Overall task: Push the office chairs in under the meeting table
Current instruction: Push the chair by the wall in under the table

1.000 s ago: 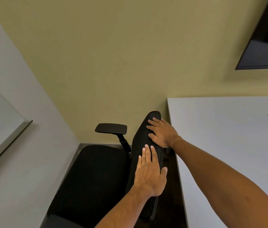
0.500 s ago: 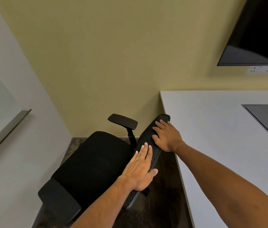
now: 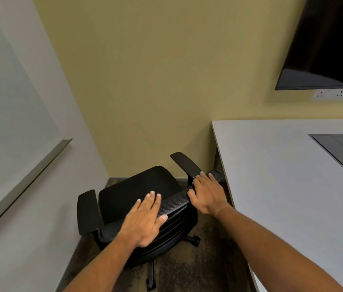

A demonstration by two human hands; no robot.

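A black office chair (image 3: 132,192) with a mesh back and two armrests stands in the corner, left of the white meeting table (image 3: 276,178). Its seat faces the yellow wall and its backrest top rail runs toward the table's edge. My left hand (image 3: 145,220) lies flat on the near part of the backrest's top, fingers spread over it. My right hand (image 3: 207,196) curls around the far end of the same rail, close to the table's left edge. The chair's wheeled base shows below on the dark floor.
A grey wall with a whiteboard ledge (image 3: 25,184) closes in on the left. The yellow wall (image 3: 156,91) is just behind the chair. A dark screen (image 3: 330,43) and a socket strip (image 3: 339,94) hang above the table. A grey panel (image 3: 341,154) sits in the tabletop.
The chair has swivelled, its backrest swinging from edge-on toward me to lying across the view, and both armrests now show. Both hands stayed on the backrest.
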